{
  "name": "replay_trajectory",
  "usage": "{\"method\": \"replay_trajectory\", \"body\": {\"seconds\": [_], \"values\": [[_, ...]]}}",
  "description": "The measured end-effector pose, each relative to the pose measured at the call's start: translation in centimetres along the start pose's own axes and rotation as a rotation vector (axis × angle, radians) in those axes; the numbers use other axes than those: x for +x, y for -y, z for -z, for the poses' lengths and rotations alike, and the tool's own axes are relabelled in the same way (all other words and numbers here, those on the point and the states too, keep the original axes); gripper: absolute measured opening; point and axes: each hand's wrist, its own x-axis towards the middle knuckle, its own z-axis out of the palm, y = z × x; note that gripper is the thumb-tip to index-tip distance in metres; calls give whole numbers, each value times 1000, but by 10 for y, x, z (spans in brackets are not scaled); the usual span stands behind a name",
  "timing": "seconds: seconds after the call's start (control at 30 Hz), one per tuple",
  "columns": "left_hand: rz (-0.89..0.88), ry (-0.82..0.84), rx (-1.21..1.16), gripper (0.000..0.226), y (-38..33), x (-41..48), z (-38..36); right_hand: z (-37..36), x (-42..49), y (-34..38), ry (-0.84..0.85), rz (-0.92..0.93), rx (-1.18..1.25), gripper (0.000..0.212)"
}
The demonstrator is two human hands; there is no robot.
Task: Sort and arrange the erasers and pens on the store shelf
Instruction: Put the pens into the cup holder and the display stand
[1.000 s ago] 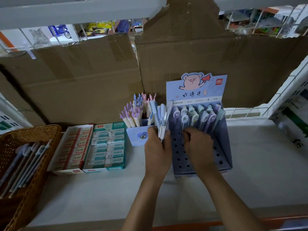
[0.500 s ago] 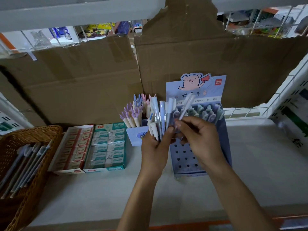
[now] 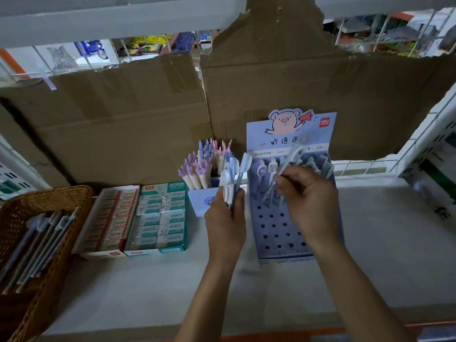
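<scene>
**Qty**
- Hands: 2. The left hand (image 3: 225, 225) grips a pen bundle (image 3: 233, 169) upright, fingers curled round the barrels; at least 3 caps show, exact no. unclear.
- The right hand (image 3: 308, 201) pinches 1 single pen (image 3: 293, 156). It is tilted and motion-blurred, over the back rows of the pig display box (image 3: 276, 228).
- Display box: 1, on the shelf (image 3: 148, 292). The rear holes are filled w/ pens and the front holes are open; pen no. too blurred to count.
- Pen cup (image 3: 204, 166): 1, just left of the display box, w/ purple, blue and pink tips.
- Eraser boxes: 2, touching side by side: red (image 3: 108, 218) on the left, green (image 3: 160, 215) on the right.
- Wicker basket (image 3: 49, 193): 1, at far left, holding approx. 5 loose pens (image 3: 37, 243).

**Chg vs. 0.5 s ago**
- The right hand was at the bundle; it is now apart from the left hand, w/ the single pen over the display box.
- The left hand's grip on the bundle is unchanged.
- Boxes, cup and basket are unmoved.
</scene>
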Motion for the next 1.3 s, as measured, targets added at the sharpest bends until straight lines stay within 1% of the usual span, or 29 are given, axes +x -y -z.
{"method": "replay_trajectory", "body": {"seconds": [0.07,0.13,0.27,0.37,0.5,0.6,0.67,0.73,0.77,0.83,0.9,1.03,1.13,1.2,1.3], "values": [[-13,25,28,16,-1,0,-2,-7,-2,-3,-25,80,-150,7],[-16,63,30,15,2,0,-4,-16,-3,-9,-13,90,-225,12],[-3,98,10,21,9,1,-5,-28,-6,-21,47,45,-273,12],[-11,107,11,21,9,1,-4,-36,-11,-31,106,34,-311,14],[-27,122,19,17,7,1,-3,-46,-17,-39,109,22,-340,15],[-24,104,-47,7,3,-3,-2,-46,-19,-38,96,29,-411,14],[-41,82,-94,14,1,-4,-1,-40,-22,-34,111,-34,-429,14],[-50,92,-150,11,-3,-3,0,-30,-25,-28,146,-127,-338,14],[-45,110,-204,11,-7,-3,0,-24,-25,-23,163,-135,-268,13],[11,155,-356,21,-18,-4,0,-11,-22,-8,227,-125,-84,12],[21,214,-455,21,-29,-6,1,2,-18,4,286,-111,85,13],[-24,254,-445,23,-43,-7,-5,21,-12,9,214,-100,184,17],[-20,319,-435,12,-52,-10,-11,29,-13,6,168,-125,230,15],[0,368,-376,11,-54,-12,-16,33,-15,1,106,-128,171,15],[-8,426,-300,8,-52,-14,-24,41,-17,-10,-12,-90,-15,15]]}}
